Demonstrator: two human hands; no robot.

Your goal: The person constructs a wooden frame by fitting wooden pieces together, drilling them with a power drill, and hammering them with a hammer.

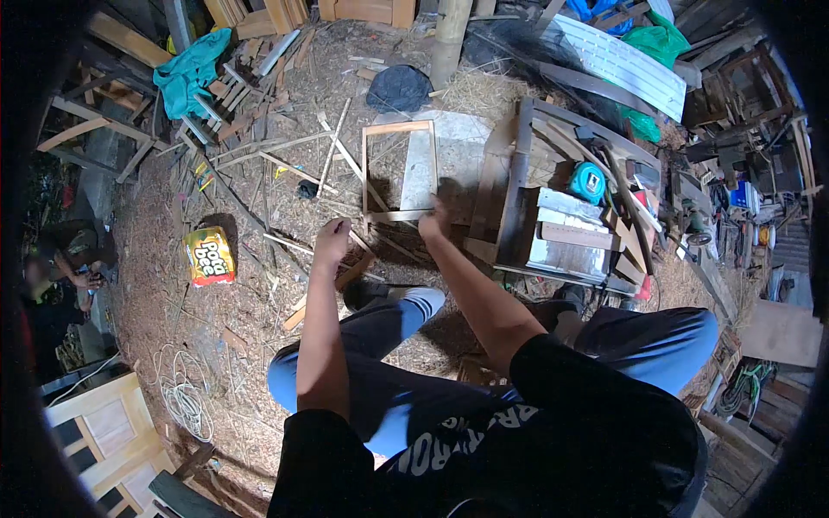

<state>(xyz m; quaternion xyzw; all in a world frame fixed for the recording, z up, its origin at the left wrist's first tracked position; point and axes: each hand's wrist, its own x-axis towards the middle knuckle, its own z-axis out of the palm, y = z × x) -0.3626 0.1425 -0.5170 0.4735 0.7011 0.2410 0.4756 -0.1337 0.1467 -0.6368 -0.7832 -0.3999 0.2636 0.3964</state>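
Observation:
A thin rectangular wooden frame stands in front of me, one corner at my right hand. My right hand is closed around that near right corner. To the left of the frame, my left hand has its fingers curled together, apart from the wood. Whatever those fingers may hold is too small to make out. Behind the frame lies a pale grey board on the ground. Loose thin wooden strips are scattered just left of the frame.
A low wooden bench at my right bears a teal tape measure and wood pieces. On the left are a snack bag, coiled rope and a seated person. A post rises behind a black bag.

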